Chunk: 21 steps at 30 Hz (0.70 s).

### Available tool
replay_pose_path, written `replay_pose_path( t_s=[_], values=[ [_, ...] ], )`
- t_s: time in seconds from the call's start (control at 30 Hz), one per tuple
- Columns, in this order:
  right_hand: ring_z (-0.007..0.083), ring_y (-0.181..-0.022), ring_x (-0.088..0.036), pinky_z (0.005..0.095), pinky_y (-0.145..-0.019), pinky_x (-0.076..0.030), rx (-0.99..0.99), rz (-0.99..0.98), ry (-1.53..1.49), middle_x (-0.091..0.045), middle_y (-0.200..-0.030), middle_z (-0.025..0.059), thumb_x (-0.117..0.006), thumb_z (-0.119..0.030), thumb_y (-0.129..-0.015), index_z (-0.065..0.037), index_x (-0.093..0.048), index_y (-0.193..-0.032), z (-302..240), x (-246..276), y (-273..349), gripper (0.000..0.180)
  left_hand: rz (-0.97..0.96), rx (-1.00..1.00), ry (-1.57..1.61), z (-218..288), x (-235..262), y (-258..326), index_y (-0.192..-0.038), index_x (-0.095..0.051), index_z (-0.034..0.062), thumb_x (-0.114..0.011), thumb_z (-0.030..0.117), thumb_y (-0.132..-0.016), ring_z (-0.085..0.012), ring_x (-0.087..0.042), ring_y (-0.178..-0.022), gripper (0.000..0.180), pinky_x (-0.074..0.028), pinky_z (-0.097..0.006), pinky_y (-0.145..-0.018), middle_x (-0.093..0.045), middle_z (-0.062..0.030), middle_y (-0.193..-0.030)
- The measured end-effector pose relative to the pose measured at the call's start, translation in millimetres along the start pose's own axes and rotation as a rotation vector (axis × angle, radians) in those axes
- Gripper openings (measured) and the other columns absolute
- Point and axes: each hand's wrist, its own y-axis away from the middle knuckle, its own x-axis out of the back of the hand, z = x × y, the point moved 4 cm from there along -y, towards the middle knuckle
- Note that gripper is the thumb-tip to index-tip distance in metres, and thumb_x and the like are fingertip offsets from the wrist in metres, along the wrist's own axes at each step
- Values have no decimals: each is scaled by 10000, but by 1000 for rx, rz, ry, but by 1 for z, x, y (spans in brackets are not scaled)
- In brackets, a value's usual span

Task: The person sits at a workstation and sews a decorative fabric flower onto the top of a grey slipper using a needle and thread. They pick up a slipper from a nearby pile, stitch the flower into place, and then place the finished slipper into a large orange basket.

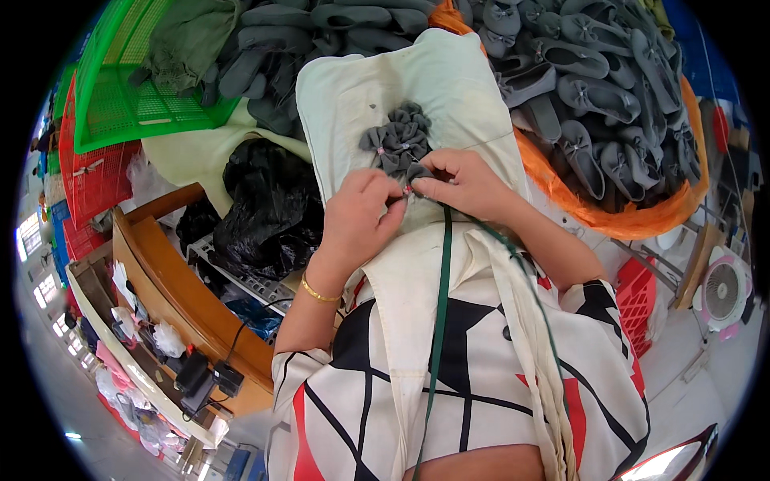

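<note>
My right hand (464,184) pinches a small dark grey fabric bow (417,171) between thumb and fingers. Tiny pinkish-red beads (407,190) show at its lower edge. Close against it, my left hand (365,210) has its thumb and fingertips pressed together; what lies between them is too small to make out. More grey fabric bows (407,128) lie bunched just beyond my fingers, some with a small pale or pink centre. They rest on a pale, cloth-covered pad (345,104) in front of me.
Grey shoes with bows (593,96) fill an orange-rimmed sack (642,220) at the right. More grey shoes (277,48) are piled at the back left, beside a green plastic basket (152,104). Left are a black plastic bag (269,200) and a wooden frame (188,297); a fan (722,293) stands right.
</note>
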Motion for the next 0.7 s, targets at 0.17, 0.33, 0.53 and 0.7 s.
replay_pose_path(
  t_s=[0.17,0.33,0.53,0.7],
  values=[
    [107,-759,-547,269,-685,-452,118,106,-229,-625,-851,39,-706,-120,-882,-7,-684,-997,-8,-7,-1,163,23,248,440,-12,-6,-3,-1022,-666,9,-761,137,-824,-187,-637,-813,254,-518,-304,-756,-663,-93,-952],
    [97,-773,-552,264,-697,-458,291,172,-23,-634,-865,29,-681,-116,-906,-16,-687,-1006,-15,-6,1,141,-60,353,588,-15,-8,-5,-1027,-670,7,-741,103,-852,-168,-615,-758,212,-506,-282,-718,-663,-83,-873],
    [103,-767,-586,258,-692,-463,193,179,-84,-647,-821,42,-649,-126,-925,-16,-672,-1031,-14,6,8,154,-66,113,185,-15,2,-4,-1001,-699,22,-740,14,-824,-184,-618,-745,182,-484,-267,-673,-675,-85,-879],
    [60,-737,-572,213,-693,-447,44,122,6,-634,-764,-3,-633,-101,-942,-19,-614,-1200,-29,20,11,272,-26,-55,115,-15,2,-1,-990,-706,62,-772,34,-754,-268,-643,-835,247,-525,-344,-717,-691,-87,-926]
  ],
)
